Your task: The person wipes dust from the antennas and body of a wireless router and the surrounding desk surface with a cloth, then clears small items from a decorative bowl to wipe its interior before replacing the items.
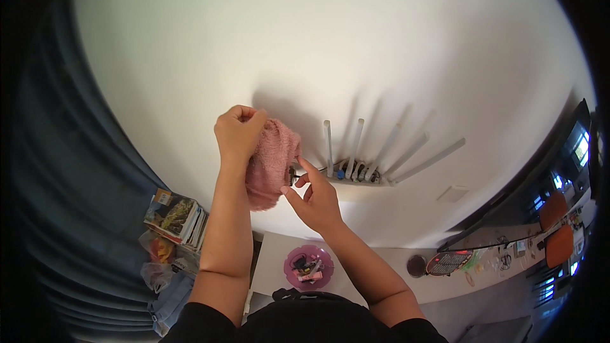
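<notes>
A fluffy pink cloth (272, 164) hangs in front of the white wall, its lower end reaching down beside my left forearm. My left hand (238, 133) is closed on the cloth's upper left edge, thumb and fingers pinched together. My right hand (311, 198) is at the cloth's right edge with index finger and thumb spread apart; both tips are at the cloth, and whether they press on it I cannot tell. Between them a small dark fitting (293, 176) shows at the edge, partly hidden by the cloth.
Right of the cloth, several pale antennas (357, 146) rise from a wall-mounted box with cables. A pink bowl (325, 255) of small items stands on the white surface below. Stacked magazines (175, 219) and a dark curtain (95, 216) are at left; a racket (448, 263) and television (508, 206) at right.
</notes>
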A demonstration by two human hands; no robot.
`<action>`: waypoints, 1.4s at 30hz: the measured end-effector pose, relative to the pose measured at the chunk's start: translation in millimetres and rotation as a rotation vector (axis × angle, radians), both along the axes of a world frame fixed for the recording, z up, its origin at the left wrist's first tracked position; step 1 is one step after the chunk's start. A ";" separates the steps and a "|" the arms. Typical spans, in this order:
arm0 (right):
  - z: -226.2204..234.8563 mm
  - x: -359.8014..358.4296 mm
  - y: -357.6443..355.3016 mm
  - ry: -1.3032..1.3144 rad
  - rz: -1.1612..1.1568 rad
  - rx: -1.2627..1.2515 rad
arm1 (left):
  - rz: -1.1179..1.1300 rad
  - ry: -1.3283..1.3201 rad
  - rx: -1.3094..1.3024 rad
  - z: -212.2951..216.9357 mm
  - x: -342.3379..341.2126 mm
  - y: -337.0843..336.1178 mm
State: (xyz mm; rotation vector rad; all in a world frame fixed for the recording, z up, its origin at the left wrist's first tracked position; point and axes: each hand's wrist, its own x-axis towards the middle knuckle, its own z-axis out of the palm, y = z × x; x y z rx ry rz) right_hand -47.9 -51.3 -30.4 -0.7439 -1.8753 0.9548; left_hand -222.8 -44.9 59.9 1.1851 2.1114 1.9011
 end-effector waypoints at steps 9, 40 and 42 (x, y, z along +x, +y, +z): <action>2.1 -7.8 -2.1 0.051 -0.009 -0.008 | 0.031 -0.188 0.614 28.5 -39.9 -33.6; -23.0 -9.3 -2.4 0.034 -0.186 0.110 | -0.257 -0.419 0.288 -114.3 37.1 -16.3; -27.9 -15.6 5.8 -0.048 -0.231 0.183 | -0.153 -0.305 0.230 -100.4 50.8 -4.7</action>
